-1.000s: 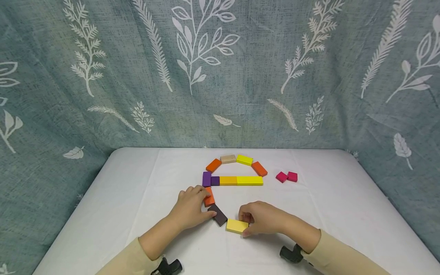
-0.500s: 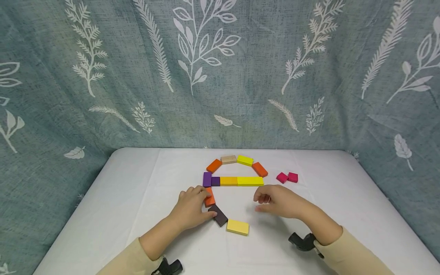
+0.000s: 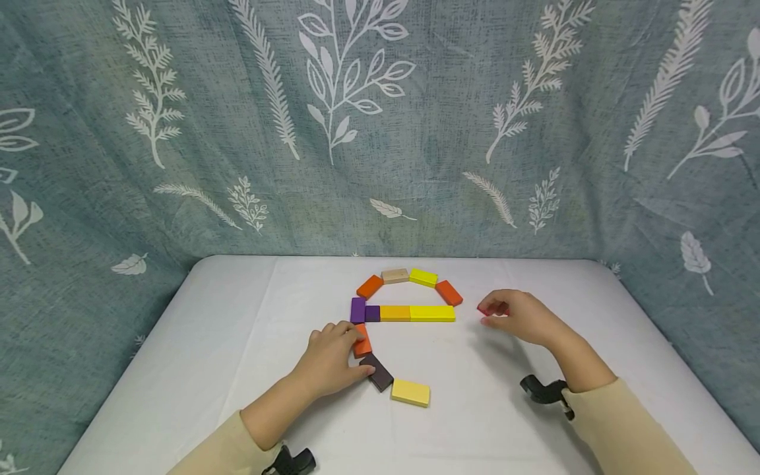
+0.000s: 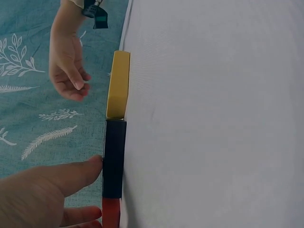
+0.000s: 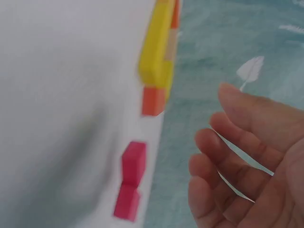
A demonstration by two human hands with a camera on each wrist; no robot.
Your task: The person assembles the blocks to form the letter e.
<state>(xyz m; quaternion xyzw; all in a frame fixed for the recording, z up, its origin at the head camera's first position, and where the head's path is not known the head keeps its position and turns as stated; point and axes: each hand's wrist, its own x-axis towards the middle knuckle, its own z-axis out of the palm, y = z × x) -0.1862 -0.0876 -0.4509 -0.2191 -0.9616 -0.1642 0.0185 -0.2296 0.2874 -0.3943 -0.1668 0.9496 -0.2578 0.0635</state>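
Note:
My left hand (image 3: 326,361) rests at the lower left of a block outline, its thumb touching a black block (image 3: 378,375) and its fingers on an orange block (image 3: 362,343). A pale yellow block (image 3: 410,392) lies by the black one's far end. Over at the right, my right hand (image 3: 521,316) hovers with loosely bent fingers and holds nothing. Two pink blocks (image 5: 134,164) lie near it, touching or nearly so in the right wrist view; the hand covers most of them in the head view.
An arc of orange, tan and yellow blocks (image 3: 423,277) curves across the back of the white table (image 3: 267,290). Below it runs a straight row with purple blocks (image 3: 358,310), an amber block (image 3: 394,313) and a long yellow block (image 3: 432,313). A patterned cloth (image 3: 380,132) hangs behind.
My right hand has let go of the pale yellow block and moved up and right to the pink blocks. The left hand stays where it was.

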